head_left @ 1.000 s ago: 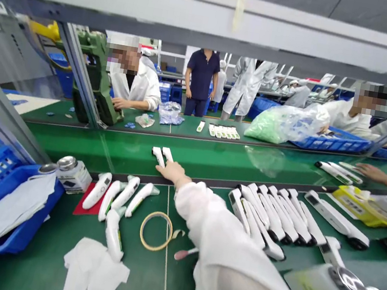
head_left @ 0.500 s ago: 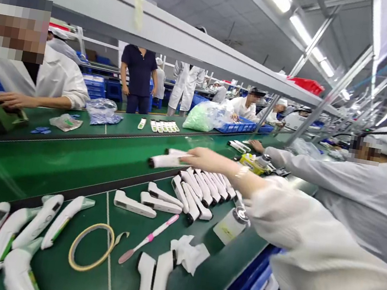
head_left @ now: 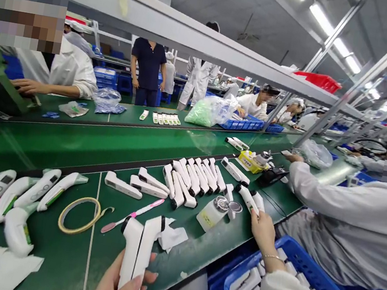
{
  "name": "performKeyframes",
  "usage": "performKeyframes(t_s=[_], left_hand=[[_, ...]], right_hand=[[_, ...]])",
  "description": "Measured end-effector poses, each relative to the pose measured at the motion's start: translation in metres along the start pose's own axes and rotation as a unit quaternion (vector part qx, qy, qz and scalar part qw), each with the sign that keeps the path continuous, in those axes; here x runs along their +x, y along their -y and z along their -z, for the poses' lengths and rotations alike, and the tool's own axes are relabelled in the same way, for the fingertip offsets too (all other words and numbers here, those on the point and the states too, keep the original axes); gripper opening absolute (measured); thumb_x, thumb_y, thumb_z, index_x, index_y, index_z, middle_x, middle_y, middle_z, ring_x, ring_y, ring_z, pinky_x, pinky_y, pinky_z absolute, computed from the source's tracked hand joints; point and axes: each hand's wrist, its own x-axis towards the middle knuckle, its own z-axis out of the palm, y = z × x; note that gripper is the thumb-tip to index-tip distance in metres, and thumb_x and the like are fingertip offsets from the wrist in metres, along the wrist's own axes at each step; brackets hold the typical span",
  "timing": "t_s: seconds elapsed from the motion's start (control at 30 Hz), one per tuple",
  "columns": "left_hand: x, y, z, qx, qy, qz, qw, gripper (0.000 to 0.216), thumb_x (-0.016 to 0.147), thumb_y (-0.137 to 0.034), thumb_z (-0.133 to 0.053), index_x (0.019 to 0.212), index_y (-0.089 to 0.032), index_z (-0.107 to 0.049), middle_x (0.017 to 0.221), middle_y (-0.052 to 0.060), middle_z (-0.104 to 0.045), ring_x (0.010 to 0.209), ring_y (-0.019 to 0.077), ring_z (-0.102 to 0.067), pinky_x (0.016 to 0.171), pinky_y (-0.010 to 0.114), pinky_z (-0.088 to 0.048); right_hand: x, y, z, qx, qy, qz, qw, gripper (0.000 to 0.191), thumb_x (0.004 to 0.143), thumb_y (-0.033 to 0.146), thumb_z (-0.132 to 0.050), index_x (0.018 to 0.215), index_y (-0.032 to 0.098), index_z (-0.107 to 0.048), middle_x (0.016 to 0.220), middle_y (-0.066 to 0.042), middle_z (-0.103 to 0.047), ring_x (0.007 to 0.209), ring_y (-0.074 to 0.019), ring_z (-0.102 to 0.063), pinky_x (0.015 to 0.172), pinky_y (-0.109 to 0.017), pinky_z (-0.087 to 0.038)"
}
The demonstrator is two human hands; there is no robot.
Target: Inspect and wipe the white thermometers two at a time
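My left hand [head_left: 115, 288] is closed round two white thermometer guns [head_left: 137, 244], held upright at the bottom centre. My right hand [head_left: 263, 231] grips two more white thermometer guns [head_left: 249, 200] just above the green table, beside a small white bottle [head_left: 211, 212] with a metal cap. A row of several white thermometer guns [head_left: 191, 177] lies ahead of it, and a few more [head_left: 134, 185] lie flat to the left. A blue crate [head_left: 308, 278] with white guns inside sits under my right forearm.
A tape ring [head_left: 81, 208], a pink toothbrush [head_left: 133, 214] and white wipes [head_left: 173, 235] lie near my left hand. Green-trimmed guns [head_left: 22, 190] lie at left. The green conveyor belt [head_left: 67, 143] runs across. A co-worker's white sleeve [head_left: 346, 205] reaches in from the right; other people work opposite.
My right hand lifted two guns off the conveyor belt and brought them back to the near table beside the bottle. My view swung right. My left hand rose with its two guns.
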Motion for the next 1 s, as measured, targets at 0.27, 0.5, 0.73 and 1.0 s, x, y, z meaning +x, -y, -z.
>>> performKeyframes(t_s=[0.27, 0.5, 0.73, 1.0], left_hand=[[-0.014, -0.007, -0.019, 0.029, 0.094, -0.1, 0.99, 0.046, 0.075, -0.035, -0.067, 0.117, -0.021, -0.055, 0.118, 0.011, -0.06, 0.089, 0.0218, -0.063, 0.074, 0.028, -0.048], [-0.014, 0.005, -0.036, -0.086, 0.159, -0.068, 0.981, 0.037, 0.085, -0.039, -0.051, 0.116, -0.021, -0.058, 0.101, 0.008, -0.067, 0.078, 0.0192, -0.065, 0.069, 0.028, -0.05], [-0.016, 0.011, -0.031, -0.09, 0.116, -0.079, 0.986, 0.04, 0.084, -0.036, -0.055, 0.122, -0.024, -0.055, 0.104, 0.005, -0.066, 0.09, 0.0199, -0.062, 0.075, 0.028, -0.048], [-0.008, 0.019, -0.023, 0.063, 0.054, -0.2, 0.976, 0.042, 0.083, -0.028, -0.06, 0.123, -0.025, -0.049, 0.121, 0.004, -0.06, 0.109, 0.0184, -0.055, 0.09, 0.027, -0.044]], right_hand=[[-0.119, 0.069, 0.033, 0.315, -0.045, 0.134, 0.938, 0.036, 0.088, 0.042, -0.041, 0.11, 0.019, -0.057, 0.109, -0.012, -0.059, 0.099, -0.0249, -0.058, 0.085, -0.041, -0.047], [-0.227, 0.168, 0.035, 0.628, 0.429, -0.01, 0.649, 0.044, 0.082, 0.055, -0.053, 0.109, 0.021, -0.063, 0.064, -0.002, -0.057, 0.048, -0.0123, -0.049, 0.042, -0.024, -0.043], [-0.224, 0.186, 0.035, 0.679, 0.453, -0.115, 0.566, 0.03, 0.076, 0.042, -0.067, 0.1, 0.023, -0.067, 0.067, 0.001, -0.057, 0.053, -0.009, -0.048, 0.049, -0.019, -0.044], [-0.235, 0.186, 0.029, 0.727, 0.368, -0.114, 0.569, 0.029, 0.081, 0.035, -0.064, 0.109, 0.027, -0.062, 0.108, -0.003, -0.066, 0.1, -0.0202, -0.06, 0.087, -0.032, -0.049]])
